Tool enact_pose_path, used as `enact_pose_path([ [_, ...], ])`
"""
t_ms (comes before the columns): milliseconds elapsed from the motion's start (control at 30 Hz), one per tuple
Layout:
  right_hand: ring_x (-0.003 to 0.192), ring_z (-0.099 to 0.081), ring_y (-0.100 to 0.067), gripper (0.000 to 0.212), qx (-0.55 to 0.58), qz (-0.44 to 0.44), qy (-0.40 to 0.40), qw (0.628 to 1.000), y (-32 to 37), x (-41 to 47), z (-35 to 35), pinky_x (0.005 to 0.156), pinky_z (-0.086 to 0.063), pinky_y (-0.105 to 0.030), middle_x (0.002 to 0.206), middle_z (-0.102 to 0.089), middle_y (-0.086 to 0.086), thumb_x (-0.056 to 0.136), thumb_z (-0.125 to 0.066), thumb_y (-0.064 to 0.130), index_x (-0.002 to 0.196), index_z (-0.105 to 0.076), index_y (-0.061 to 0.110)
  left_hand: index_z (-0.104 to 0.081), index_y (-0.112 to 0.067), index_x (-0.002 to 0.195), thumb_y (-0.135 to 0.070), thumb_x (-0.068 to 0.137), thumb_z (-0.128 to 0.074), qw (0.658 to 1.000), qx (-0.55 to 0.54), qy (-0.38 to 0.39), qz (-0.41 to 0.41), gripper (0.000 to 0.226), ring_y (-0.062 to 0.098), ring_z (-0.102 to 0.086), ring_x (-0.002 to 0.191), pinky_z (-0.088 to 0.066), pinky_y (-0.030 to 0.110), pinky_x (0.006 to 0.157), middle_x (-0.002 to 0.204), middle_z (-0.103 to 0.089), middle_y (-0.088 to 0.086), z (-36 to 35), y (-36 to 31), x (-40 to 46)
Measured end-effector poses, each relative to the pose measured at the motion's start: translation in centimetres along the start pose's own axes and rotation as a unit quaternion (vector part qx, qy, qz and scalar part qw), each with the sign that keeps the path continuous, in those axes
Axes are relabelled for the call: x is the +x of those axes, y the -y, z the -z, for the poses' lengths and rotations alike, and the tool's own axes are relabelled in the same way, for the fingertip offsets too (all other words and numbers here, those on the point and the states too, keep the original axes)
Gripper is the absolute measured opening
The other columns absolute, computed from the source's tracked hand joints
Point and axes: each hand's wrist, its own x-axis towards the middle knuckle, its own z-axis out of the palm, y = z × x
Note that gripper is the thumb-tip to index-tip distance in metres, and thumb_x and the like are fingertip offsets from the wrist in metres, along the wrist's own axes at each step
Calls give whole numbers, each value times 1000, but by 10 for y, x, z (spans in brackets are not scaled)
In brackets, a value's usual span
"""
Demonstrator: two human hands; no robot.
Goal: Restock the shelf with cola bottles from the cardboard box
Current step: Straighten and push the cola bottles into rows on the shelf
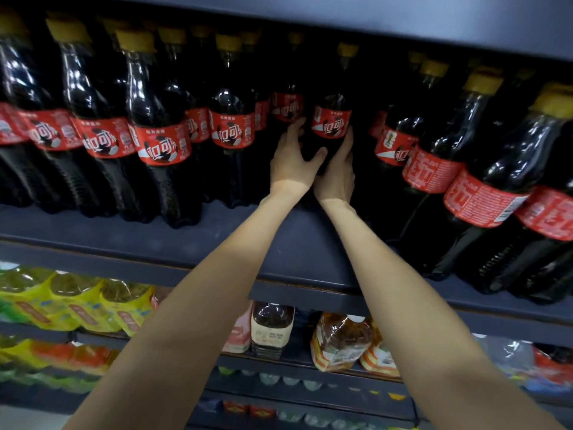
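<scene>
Holding one cola bottle (331, 125) from both sides, the two hands reach deep into the dark shelf (297, 243). The left hand (293, 167) has its fingers (294, 128) curled round the left side of the bottle, with the thumb across the front. The right hand (338, 175) wraps the right side, fingers bent up along the red label. The bottle stands upright, set far back, in a gap between the rows.

More cola bottles (161, 131) fill the shelf to the left, side by side, with yellow caps and red labels. Another row of bottles (483, 181) leans along the right side, closer to the camera. Between the two groups there is open floor on the shelf, and both arms go through that space. The front edge of the shelf runs under the forearms.

Below, a lower shelf holds yellow packs of drinks (77, 302) on the left, a brown bottle with a pale label (271, 327) in the middle, and a wrapped pack of amber bottles (341, 339) beside it. The bottom of the held bottle is hidden behind the hands. The back of the shelf is too dark to make out. The cardboard box cannot be seen.
</scene>
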Motion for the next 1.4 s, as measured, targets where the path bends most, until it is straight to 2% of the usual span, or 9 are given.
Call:
enact_pose_path([
  [200, 115, -56, -33, 83, 21, 13, -8, 1000, 0, 18, -7, 89, -41, -36, 140, -45, -18, 94, -52, 25, 150, 9, 31, -24, -11, 148, -14, 88, -63, 997, 71, 17, -37, 72, 27, -26, 140, -23, 29, 112, 153, -22, 13, -1, 7, 9],
  [500, 111, -57, -34, 86, 0, 70, 10, 998, -12, 30, -20, 86, -41, -33, 142, -42, -20, 94, -53, 25, 149, 13, 32, -33, -12, 145, -9, 88, -58, 994, 86, -37, -65, 63, 24, -24, 139, -18, 19, 106, 151, -23, 10, -11, 24, 14],
  [633, 119, -53, -32, 84, -19, 51, 77, 996, -7, 26, -12, 87, -38, -28, 149, -31, -19, 97, -48, 22, 148, 19, 30, -47, -13, 134, -10, 87, -55, 994, 37, -40, -98, 48, 26, -40, 127, -30, 29, 107, 137, -44, 10, -8, 17, 11],
  [767, 127, -44, -35, 72, -73, 55, 49, 995, 8, -7, 15, 100, -42, -41, 147, -34, -18, 88, -52, 2, 151, -19, 16, -56, -13, 118, -12, 85, -51, 990, -102, -16, -101, 33, 10, -59, 99, -47, 33, 94, 103, -62, -5, 2, 2, -4],
  [867, 106, -60, -31, 47, -59, 114, -43, 991, 11, -56, 44, 84, -51, -41, 123, -58, -14, 84, -52, 0, 130, -53, 9, -55, -20, 114, -6, 91, -52, 983, -143, 63, -98, 27, -7, -57, 86, -44, 11, 82, 91, -61, -15, 11, -8, -30],
  [1000, 90, -64, -17, 24, -74, 122, -195, 970, -4, -119, 92, 76, -51, -30, 104, -68, 0, 92, -53, 14, 113, -64, 13, -53, -18, 119, -7, 92, -57, 967, -153, 183, -88, 29, -9, -56, 88, -44, 10, 79, 98, -60, -12, 12, -29, -66],
  [1167, 99, -51, -27, 31, -77, 50, -354, 931, -35, -150, 134, 83, -42, -31, 108, -54, -13, 86, -61, 15, 114, -54, 3, -31, -23, 142, -19, 87, -66, 959, -93, 264, -41, 65, 12, -42, 123, -39, 27, 101, 140, -40, 1, -22, -48, -99],
  [1267, 116, -47, -31, 61, -55, -26, -308, 949, -41, -147, 144, 92, -43, -39, 128, -46, -15, 84, -68, 26, 133, -39, 6, -28, -21, 145, -18, 84, -69, 966, -99, 239, 19, 73, 16, -42, 125, -39, 35, 106, 139, -39, 9, -37, -59, -97],
  [1400, 131, -41, -20, 77, 29, -71, -202, 976, -42, -136, 151, 102, -38, -33, 145, -40, -9, 87, -64, 21, 147, -17, 12, -41, -19, 135, -15, 85, -67, 984, -89, 150, -34, 56, 12, -50, 110, -44, 27, 94, 123, -49, 1, -35, -66, -101],
])
